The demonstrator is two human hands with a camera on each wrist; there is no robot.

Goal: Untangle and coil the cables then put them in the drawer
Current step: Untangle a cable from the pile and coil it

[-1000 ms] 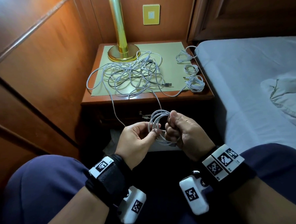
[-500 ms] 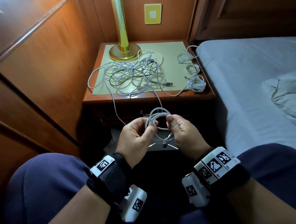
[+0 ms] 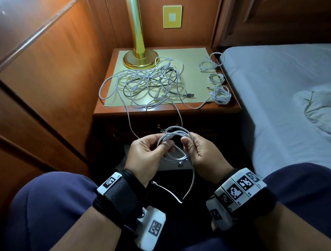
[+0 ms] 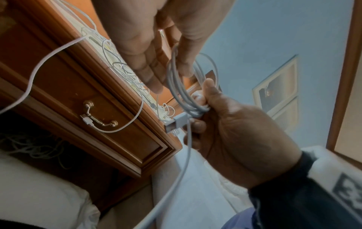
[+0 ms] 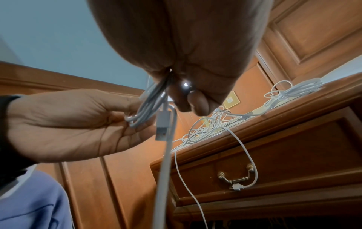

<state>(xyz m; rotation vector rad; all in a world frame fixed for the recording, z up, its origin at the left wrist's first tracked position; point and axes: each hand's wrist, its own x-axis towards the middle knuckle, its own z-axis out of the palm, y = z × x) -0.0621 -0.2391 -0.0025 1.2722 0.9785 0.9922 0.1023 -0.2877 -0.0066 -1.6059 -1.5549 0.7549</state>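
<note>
**Both hands hold a half-wound white cable**

At lower centre of the head view, the left hand (image 3: 149,152) and right hand (image 3: 201,150) each pinch the coiled cable (image 3: 177,133); its tail hangs below. The tangled cables (image 3: 147,84) lie on the nightstand (image 3: 165,111) above. The drawer (image 5: 274,162) looks closed, apparently.

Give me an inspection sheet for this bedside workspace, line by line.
Surface: nightstand top with a pale mat.
Job's things: tangled cables on the mat; three coiled cables along its right edge; drawer closed.
Clutter: brass lamp.
Grippers: left hand and right hand both grip the half-wound coil.
Cables: the coil's loose tail hangs between the knees.
Surroundings: wood panelling, bed to the right.
</note>
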